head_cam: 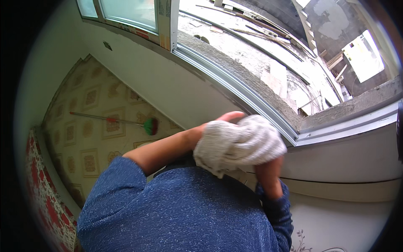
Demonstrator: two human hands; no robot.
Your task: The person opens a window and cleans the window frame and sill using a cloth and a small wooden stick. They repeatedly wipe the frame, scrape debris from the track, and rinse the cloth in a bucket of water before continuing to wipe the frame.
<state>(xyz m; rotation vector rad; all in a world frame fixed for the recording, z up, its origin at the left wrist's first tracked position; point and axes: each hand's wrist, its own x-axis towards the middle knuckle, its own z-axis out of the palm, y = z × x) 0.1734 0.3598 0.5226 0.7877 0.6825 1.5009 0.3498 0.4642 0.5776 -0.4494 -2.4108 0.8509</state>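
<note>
A bunched whitish-grey cloth (239, 143) hangs between my hands in front of my chest, slightly blurred. My left hand (231, 116) grips its left side; a bare finger sticks out past the top, and folds cover most of the palm. From below, my right hand (269, 167) holds the cloth's right end, its fingers hidden in the fabric. Just beyond the cloth runs the metal sliding track (239, 77) of an open window, apart from both hands.
Glass window panels (129, 14) stand at upper left. Outside the sill lie planks and rubble (252, 37). A broom (110, 120) with a green and red head lies on the patterned floor (89, 97). Red-and-white fabric (47, 195) edges the lower left; a pale surface (333, 217) fills the lower right.
</note>
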